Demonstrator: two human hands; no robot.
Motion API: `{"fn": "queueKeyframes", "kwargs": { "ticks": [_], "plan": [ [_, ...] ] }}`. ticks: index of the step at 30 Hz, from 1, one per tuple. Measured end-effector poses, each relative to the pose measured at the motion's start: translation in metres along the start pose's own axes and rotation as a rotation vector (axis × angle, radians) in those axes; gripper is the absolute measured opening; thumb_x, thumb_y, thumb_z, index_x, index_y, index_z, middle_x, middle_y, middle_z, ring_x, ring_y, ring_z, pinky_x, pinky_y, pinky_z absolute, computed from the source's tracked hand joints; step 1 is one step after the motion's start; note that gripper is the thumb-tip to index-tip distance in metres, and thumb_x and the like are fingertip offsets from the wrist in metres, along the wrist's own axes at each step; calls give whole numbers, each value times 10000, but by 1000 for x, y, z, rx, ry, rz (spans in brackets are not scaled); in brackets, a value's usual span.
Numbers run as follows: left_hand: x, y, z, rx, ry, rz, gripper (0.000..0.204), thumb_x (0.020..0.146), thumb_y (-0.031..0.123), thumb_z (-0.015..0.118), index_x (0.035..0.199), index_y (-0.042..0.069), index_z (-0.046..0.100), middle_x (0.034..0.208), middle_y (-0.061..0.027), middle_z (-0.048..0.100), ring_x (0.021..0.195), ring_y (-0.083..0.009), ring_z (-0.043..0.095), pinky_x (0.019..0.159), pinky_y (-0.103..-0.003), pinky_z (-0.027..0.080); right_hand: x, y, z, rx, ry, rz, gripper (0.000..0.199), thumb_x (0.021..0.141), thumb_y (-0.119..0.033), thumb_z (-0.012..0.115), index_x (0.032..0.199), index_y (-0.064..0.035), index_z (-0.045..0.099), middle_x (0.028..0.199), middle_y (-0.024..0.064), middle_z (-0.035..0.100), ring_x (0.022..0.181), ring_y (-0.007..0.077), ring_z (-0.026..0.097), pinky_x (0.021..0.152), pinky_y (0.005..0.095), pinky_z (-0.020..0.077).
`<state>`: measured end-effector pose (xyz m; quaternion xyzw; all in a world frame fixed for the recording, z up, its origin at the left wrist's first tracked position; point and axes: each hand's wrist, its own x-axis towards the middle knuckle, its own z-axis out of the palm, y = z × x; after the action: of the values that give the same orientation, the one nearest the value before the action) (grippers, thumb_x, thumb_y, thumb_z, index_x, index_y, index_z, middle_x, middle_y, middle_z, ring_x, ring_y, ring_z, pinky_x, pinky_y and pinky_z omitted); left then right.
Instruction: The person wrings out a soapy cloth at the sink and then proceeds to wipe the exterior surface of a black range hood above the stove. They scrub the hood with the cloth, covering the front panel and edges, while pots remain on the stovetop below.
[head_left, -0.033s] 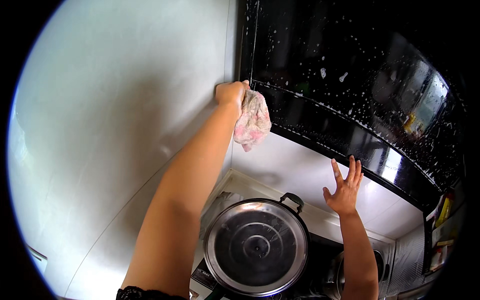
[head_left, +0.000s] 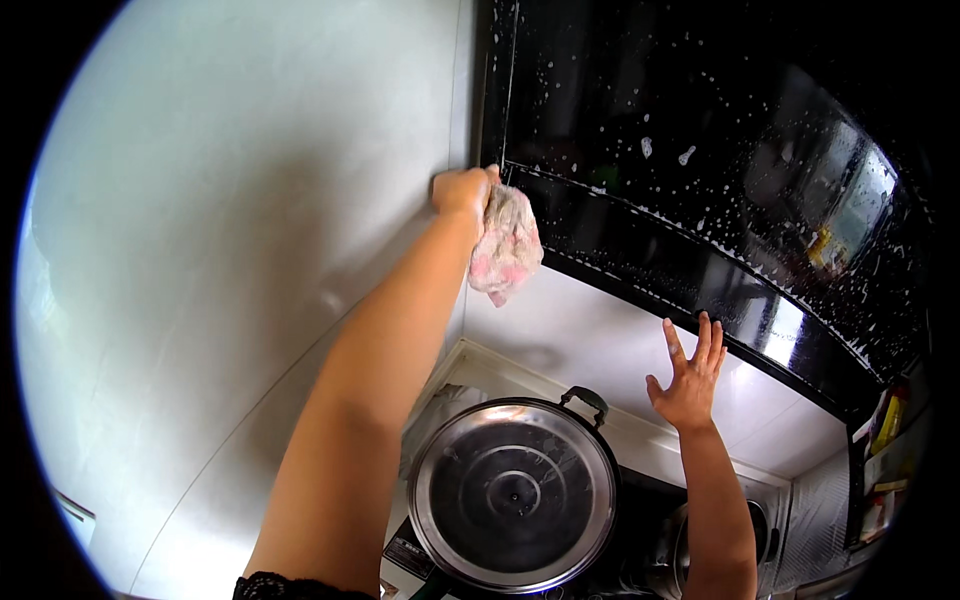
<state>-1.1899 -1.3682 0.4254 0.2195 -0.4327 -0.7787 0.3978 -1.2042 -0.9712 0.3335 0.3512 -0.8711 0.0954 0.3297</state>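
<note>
A crumpled pink and off-white cloth (head_left: 508,245) hangs from my left hand (head_left: 463,190), whose fingers are closed on it. That hand presses at the left edge of a glossy black range hood (head_left: 620,215), beside the pale wall. White foam spots and streaks cover the hood's dark panel. My right hand (head_left: 688,385) is raised near the hood's lower edge, fingers spread, holding nothing; its fingertips appear to touch the edge.
Below my arms a large lidded pan (head_left: 515,495) with a glass lid sits on the stove. A smaller metal pot (head_left: 672,550) is partly hidden behind my right forearm. Pale wall (head_left: 220,250) fills the left side. Packages (head_left: 885,425) stand at the far right.
The cloth and my left hand have shifted very slightly downward. My right hand has stayed in place.
</note>
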Motion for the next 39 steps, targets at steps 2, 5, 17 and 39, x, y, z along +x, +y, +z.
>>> {"fn": "queueKeyframes", "kwargs": {
  "ticks": [2,5,17,39],
  "plan": [
    [7,-24,-9,68,27,-2,78,802,-80,570,755,-26,598,702,-93,579,577,-226,549,521,-417,478,1,2,-1,-3,9,-6,918,583,-183,768,1413,-305,396,1484,216,199,1357,483,185,1042,648,238],
    [4,-31,-11,130,58,31,95,811,-39,621,725,-14,588,703,-95,594,561,-222,552,494,-421,470,1,1,-3,-15,-17,20,917,580,-181,768,1412,-301,401,1484,213,200,1356,482,187,1043,648,238],
    [-2,-29,-16,-14,45,-38,56,861,4,583,811,-21,584,764,-113,588,586,-240,565,513,-439,496,2,-2,-3,-4,-8,19,893,590,-187,760,1404,-298,412,1485,205,201,1360,477,185,1050,645,228],
    [-34,-22,-24,853,143,1436,376,758,155,735,1104,55,629,1081,-157,564,1005,-332,548,872,-389,460,1,0,2,1,-4,31,872,603,-174,744,1401,-299,415,1485,215,181,1364,486,153,1052,661,199]
  ]
}}
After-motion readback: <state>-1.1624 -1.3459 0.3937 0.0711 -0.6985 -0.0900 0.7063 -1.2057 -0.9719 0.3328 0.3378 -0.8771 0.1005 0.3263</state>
